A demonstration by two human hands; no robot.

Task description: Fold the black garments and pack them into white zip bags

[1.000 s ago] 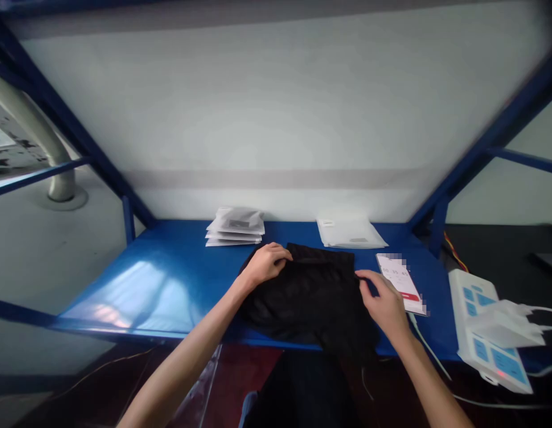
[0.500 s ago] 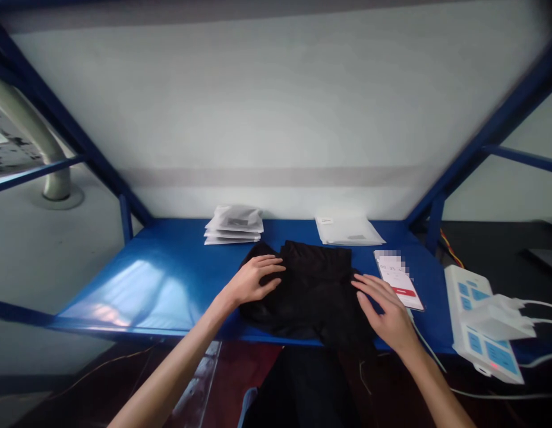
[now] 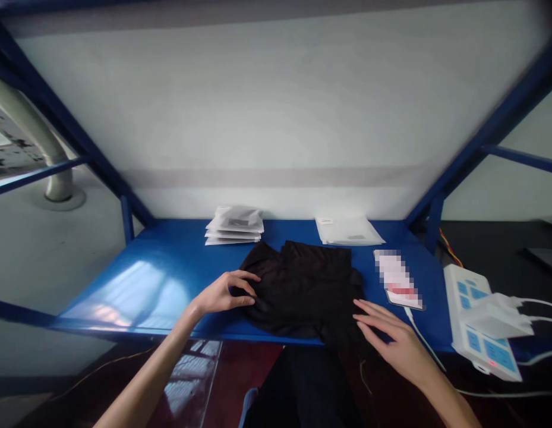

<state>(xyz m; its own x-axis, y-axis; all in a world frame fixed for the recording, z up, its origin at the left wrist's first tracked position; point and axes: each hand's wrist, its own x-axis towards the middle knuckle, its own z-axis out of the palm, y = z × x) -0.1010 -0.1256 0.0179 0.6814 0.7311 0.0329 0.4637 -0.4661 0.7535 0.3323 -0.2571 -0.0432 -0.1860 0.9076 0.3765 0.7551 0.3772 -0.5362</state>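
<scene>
A black garment (image 3: 309, 288), partly folded, lies on the blue table (image 3: 182, 255), and its lower right part hangs over the front edge. What kind of garment it is I cannot tell. At its left edge my left hand (image 3: 226, 292) rests with fingers apart, the fingertips touching the cloth. My right hand (image 3: 389, 333) is at the lower right side of the garment, fingers spread, fingertips on or just over the fabric. Neither hand grips the cloth.
Behind the garment lie a stack of frosted zip bags (image 3: 235, 226) and a flat frosted bag (image 3: 349, 230). On the right are a phone (image 3: 398, 279) with a cable and a white power strip (image 3: 483, 324) with plugged-in chargers. Blue frame bars (image 3: 463, 142) flank the table.
My left hand has moved left and down, off the garment's upper part to its left edge. My right hand has shifted slightly down toward the front edge.
</scene>
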